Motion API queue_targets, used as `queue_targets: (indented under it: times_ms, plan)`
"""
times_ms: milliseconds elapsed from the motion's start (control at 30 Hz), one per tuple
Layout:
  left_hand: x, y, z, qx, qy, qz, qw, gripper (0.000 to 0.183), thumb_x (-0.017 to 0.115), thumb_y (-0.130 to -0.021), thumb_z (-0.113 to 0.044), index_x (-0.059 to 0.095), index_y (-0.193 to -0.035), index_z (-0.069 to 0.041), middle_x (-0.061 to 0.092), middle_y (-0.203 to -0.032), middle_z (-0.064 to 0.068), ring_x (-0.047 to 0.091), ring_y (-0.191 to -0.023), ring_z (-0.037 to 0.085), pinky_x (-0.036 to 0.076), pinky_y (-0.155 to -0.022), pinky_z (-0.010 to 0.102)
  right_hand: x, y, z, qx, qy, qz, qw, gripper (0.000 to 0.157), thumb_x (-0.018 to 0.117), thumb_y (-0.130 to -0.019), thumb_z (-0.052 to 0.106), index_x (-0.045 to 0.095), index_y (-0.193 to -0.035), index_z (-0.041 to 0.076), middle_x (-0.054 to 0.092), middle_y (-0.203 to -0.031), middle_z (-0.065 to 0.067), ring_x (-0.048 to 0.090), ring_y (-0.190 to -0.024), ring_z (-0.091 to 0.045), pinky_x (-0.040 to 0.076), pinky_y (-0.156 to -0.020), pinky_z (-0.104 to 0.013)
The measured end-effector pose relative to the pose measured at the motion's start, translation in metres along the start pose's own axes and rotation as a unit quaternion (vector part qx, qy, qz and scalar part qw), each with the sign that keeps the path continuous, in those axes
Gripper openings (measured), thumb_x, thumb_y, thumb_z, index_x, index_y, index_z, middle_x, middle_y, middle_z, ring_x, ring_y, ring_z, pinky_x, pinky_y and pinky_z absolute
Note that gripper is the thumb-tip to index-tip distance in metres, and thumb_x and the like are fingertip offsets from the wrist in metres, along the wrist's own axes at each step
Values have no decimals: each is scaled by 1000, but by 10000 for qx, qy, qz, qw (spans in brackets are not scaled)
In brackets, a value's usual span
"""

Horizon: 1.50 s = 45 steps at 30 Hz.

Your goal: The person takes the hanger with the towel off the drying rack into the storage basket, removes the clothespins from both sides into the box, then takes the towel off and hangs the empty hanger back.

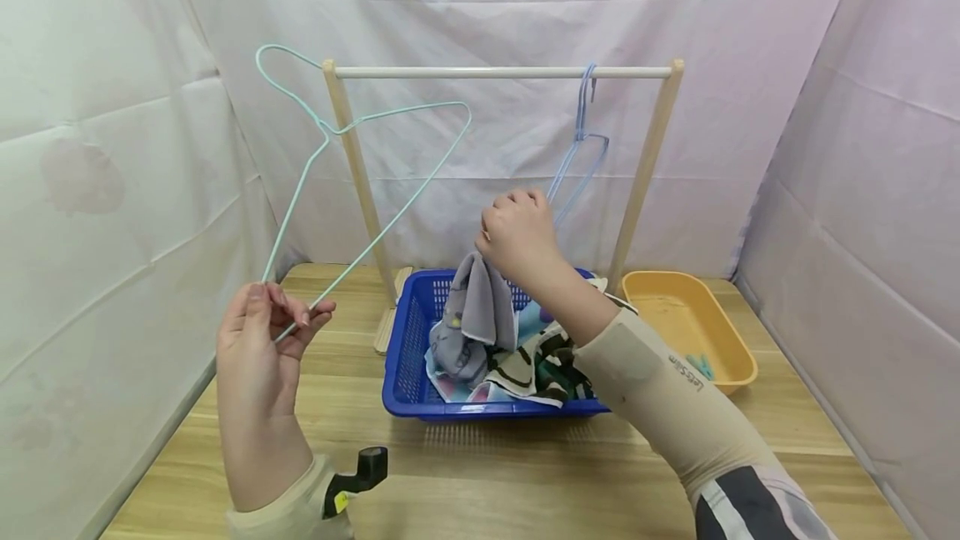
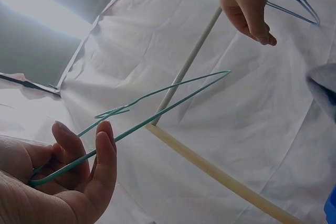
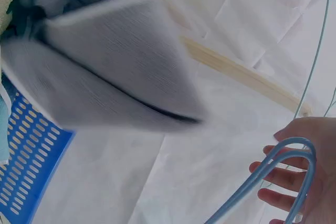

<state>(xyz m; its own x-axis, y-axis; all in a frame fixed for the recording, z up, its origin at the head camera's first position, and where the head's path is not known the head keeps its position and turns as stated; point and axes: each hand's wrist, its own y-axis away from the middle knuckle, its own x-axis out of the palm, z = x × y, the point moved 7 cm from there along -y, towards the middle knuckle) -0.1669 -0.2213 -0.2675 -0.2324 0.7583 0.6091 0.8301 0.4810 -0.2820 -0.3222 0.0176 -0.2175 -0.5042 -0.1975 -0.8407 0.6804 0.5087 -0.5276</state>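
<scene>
My left hand (image 1: 262,332) holds the lower corner of a mint-green wire clothes hanger (image 1: 375,242), its hook raised at the upper left. My right hand (image 1: 521,236) is above the blue basket (image 1: 405,390); its fingers extend beside the ends of light-blue hangers (image 3: 310,166) in the right wrist view. Below this hand a grey cloth (image 1: 487,298) droops onto the basket's pile. Its blurred upper tip stands apart from the right hand's fingers (image 3: 283,177) in the right wrist view.
A rack with a white rod (image 1: 450,72) and wooden posts stands behind the basket; the light-blue hangers hang toward its right end. Patterned cloths (image 1: 536,365) fill part of the basket. At the right is a yellow tray (image 1: 675,307) with teal clips (image 1: 701,367) in it.
</scene>
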Motion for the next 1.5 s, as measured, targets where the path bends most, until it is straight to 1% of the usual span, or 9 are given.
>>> queue_targets:
  times_ms: [133,267,433,567,767,900,1067,1233,1500]
  plan:
    - [0,0,0,-5,-32,-8,10000,32,53,-100,-27,48,-85,1,49,-64,12,65,-65,27,58,-77,38,-2,2,-1,47,-95,32,9999,14,63,-92,25,69,-84,16,66,-88,0,55,-97,-26,38,-96,-46]
    - [1,-1,1,-48,-52,10,10000,33,53,-100,-28,48,-84,1,49,-64,12,65,-65,26,58,-78,39,-6,6,-3,50,-244,-90,9996,16,62,-92,28,70,-87,15,66,-90,-1,55,-98,-26,38,-96,-47]
    - [2,-1,1,-34,-140,30,9999,33,53,-100,-27,48,-84,1,49,-64,12,63,-64,25,58,-78,39,-14,15,-5,-52,-499,-446,9977,17,64,-91,28,69,-84,14,68,-90,-1,55,-97,-27,38,-94,-48]
    - [6,-3,0,75,-194,138,9997,33,50,-102,-24,48,-82,2,49,-63,13,62,-63,26,58,-76,38,-24,25,-7,-199,-620,-791,9947,17,65,-91,28,69,-83,14,68,-89,-1,55,-96,-27,39,-92,-48]
    - [14,-9,1,172,-305,201,9992,33,48,-102,-23,48,-82,2,51,-61,13,65,-64,27,59,-74,37,-37,43,-11,-535,-987,-1492,9824,13,67,-88,20,69,-83,8,68,-87,-5,56,-94,-30,39,-92,-50]
    - [20,-11,4,247,-510,266,9980,31,47,-102,-24,49,-85,2,51,-63,12,67,-66,27,59,-74,36,-42,54,-16,-666,-1018,-1720,9776,13,66,-87,19,69,-85,6,68,-88,-7,56,-93,-30,40,-89,-50]
    - [31,-12,11,351,-965,546,9932,31,45,-103,-25,50,-88,2,53,-66,11,66,-70,25,58,-77,34,-50,68,-24,-712,-1045,-1962,9724,15,66,-86,18,69,-88,4,68,-93,-10,56,-95,-33,40,-89,-51]
    - [45,-14,22,313,-1298,879,9872,30,43,-105,-25,50,-92,1,54,-68,10,67,-76,27,56,-81,35,-59,80,-34,-682,-1101,-2181,9673,16,63,-87,17,69,-88,2,68,-94,-13,56,-96,-35,40,-89,-53]
    - [64,-23,33,302,-1670,1420,9752,28,42,-105,-25,52,-96,-1,54,-72,9,69,-82,26,56,-83,33,-58,97,-48,-697,-997,-2167,9686,16,65,-86,15,69,-88,0,68,-92,-14,56,-94,-36,40,-88,-54]
